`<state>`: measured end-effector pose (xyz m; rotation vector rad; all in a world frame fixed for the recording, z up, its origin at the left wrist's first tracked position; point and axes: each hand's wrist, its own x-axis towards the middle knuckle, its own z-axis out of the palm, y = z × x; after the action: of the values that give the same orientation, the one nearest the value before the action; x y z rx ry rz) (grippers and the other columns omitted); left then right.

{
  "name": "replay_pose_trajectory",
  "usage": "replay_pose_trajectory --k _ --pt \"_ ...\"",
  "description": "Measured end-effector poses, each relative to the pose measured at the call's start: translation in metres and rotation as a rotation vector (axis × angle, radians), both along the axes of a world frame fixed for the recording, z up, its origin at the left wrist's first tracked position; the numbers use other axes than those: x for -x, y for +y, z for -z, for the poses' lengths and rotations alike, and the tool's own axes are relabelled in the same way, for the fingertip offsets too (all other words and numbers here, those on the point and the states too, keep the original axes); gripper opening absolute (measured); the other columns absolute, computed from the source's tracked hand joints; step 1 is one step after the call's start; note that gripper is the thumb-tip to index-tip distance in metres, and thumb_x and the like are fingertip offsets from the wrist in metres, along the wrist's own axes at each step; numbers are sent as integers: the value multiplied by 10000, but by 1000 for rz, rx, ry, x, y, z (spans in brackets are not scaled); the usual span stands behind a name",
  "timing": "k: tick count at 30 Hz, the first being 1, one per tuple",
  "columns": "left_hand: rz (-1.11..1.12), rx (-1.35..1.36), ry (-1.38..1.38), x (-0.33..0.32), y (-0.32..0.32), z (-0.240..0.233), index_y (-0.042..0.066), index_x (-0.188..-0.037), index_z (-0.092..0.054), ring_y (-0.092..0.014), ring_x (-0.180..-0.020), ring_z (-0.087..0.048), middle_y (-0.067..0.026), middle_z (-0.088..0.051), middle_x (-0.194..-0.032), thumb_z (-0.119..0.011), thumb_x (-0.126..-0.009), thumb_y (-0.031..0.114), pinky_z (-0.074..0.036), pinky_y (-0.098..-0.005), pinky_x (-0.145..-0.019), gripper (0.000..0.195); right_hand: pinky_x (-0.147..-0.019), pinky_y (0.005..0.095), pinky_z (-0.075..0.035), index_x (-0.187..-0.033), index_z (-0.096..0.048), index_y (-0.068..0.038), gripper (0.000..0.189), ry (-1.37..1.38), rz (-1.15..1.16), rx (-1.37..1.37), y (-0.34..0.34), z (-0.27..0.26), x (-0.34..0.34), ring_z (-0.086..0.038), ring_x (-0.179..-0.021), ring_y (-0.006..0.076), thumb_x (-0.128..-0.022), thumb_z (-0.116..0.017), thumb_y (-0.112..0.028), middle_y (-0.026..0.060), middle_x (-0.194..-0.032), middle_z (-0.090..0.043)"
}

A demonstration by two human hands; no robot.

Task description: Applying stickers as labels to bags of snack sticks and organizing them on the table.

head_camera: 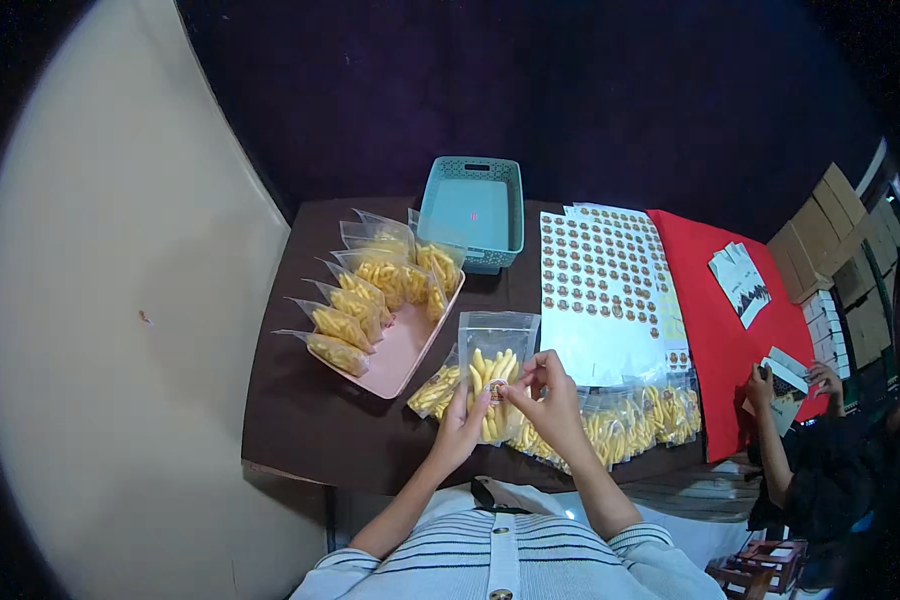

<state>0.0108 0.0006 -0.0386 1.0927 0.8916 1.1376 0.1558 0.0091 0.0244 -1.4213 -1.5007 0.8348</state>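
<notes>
A clear zip pouch of yellow stick-shaped snacks (498, 334) stands upright between my hands. My left hand (461, 426) grips its lower left side, the thumb on the front. A small round sticker (497, 390) lies on the pouch's front, and my right hand (551, 401) touches its right edge with thumb and fingertip. Sheets of round stickers (596, 349) lie to the right, the nearest one bare along its lower part. More filled pouches (615, 431) lie in a row along the near table edge. Several filled pouches (379, 274) lean in a pink tray (405, 360) on the left.
A teal plastic basket (471, 217) stands at the back. On the right, a red cloth (727, 360) bears printed pouches (740, 285), and a co-worker's hands (760, 388) hold another. Cardboard boxes (817, 225) stand beyond. A wall (157, 262) borders the left side.
</notes>
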Motion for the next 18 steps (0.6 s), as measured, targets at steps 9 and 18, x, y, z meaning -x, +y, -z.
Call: replay_pose_trajectory --k 9,18 --pt "-79 -11 23 -1 0 -13 -3 -1250 -361 -90 -990 -458 -60 -482 -1114 -423 -926 180 -377 -229 -850 377 -590 200 -384 -1014 -431 -27 323 322 115 -23 -6 39 6 -437 -672 66 -787 -640 -125 24 -848 -452" --pt "-47 -12 38 -4 2 -10 -6 -1174 -425 -89 -944 -482 -61 -515 -1049 -412 -931 198 -394 -240 -822 318 -622 191 -415 -973 -518 0 244 209 43 80 -13 39 12 -492 -756 45 -794 -634 -119 -3 -828 -507"
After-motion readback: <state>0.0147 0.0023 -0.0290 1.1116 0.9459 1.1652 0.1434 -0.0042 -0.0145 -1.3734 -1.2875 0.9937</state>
